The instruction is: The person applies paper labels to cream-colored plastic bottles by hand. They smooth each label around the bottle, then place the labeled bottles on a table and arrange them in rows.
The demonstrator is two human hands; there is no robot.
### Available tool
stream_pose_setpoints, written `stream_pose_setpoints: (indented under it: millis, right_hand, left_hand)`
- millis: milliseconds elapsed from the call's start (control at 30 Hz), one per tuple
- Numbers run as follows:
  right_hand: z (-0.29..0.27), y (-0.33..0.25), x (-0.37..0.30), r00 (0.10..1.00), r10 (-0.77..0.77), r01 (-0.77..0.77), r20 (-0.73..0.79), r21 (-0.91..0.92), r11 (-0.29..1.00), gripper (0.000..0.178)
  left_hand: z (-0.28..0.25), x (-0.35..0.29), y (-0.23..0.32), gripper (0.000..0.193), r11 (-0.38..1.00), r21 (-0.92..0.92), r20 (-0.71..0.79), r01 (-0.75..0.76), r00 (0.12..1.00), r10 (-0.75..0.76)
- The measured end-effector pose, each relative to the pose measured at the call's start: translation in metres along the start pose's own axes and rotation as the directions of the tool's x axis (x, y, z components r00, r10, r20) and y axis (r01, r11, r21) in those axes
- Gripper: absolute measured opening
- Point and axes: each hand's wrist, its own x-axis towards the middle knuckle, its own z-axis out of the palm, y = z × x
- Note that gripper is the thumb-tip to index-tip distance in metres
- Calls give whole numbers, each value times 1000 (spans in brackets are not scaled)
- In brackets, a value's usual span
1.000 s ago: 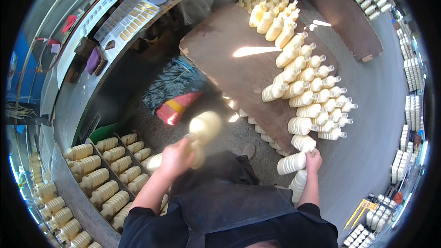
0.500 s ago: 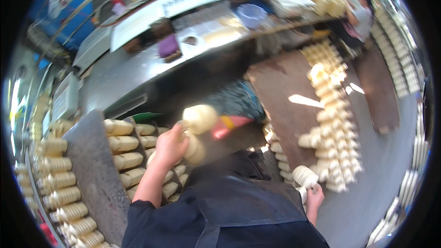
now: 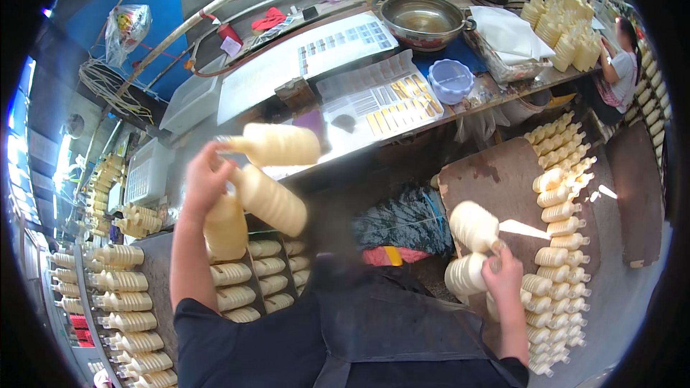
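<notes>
My left hand [image 3: 205, 179] is raised near the bench edge, its fingers closed round the necks of cream, ribbed plastic bottles. One bottle [image 3: 282, 145] points right, a second [image 3: 272, 202] slants down to the right, and a third [image 3: 225, 224] hangs below the hand. Over the brown board [image 3: 478, 169], my right hand [image 3: 504, 276] grips more such bottles by their necks. Its upper bottle [image 3: 472, 224] tilts up to the left and another bottle [image 3: 466, 275] lies beneath it. A further one is partly hidden by my wrist.
Similar bottles lie in rows on the board's right side [image 3: 557, 273], in a divided rack [image 3: 273, 266] and in a stack [image 3: 126, 302] at left. The bench holds a label sheet [image 3: 406, 104], a pale blue basin [image 3: 451, 80] and a metal pan [image 3: 422, 18]. Another person [image 3: 611, 79] is at far right.
The view has shifted and shows more of the bench. My left hand has risen from over the rack, bottles still in it. My right hand has moved forward over the board with its bottles.
</notes>
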Motion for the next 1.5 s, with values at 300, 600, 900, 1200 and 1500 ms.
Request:
stream_pose_setpoints:
  millis: [300,600,900,1200,1500]
  right_hand:
    - [-22,-186,254,879,-465,467,99,5,884,37]
    - [116,-437,484,798,-535,544,278,52,838,36]
    - [306,-621,622,687,-515,586,514,28,810,37]
    - [387,-698,668,625,-474,602,621,4,799,38]
    - [426,-694,654,723,-619,634,307,60,771,72]
  left_hand:
    - [-52,204,-58,32,956,291,-176,-19,982,73]
    - [-55,433,-171,36,906,403,-95,-129,979,182]
    - [-56,553,-200,38,903,424,56,-65,997,46]
    - [-59,606,-211,42,906,424,162,-15,985,-59]
    - [-47,620,-244,65,954,298,-42,-25,998,39]
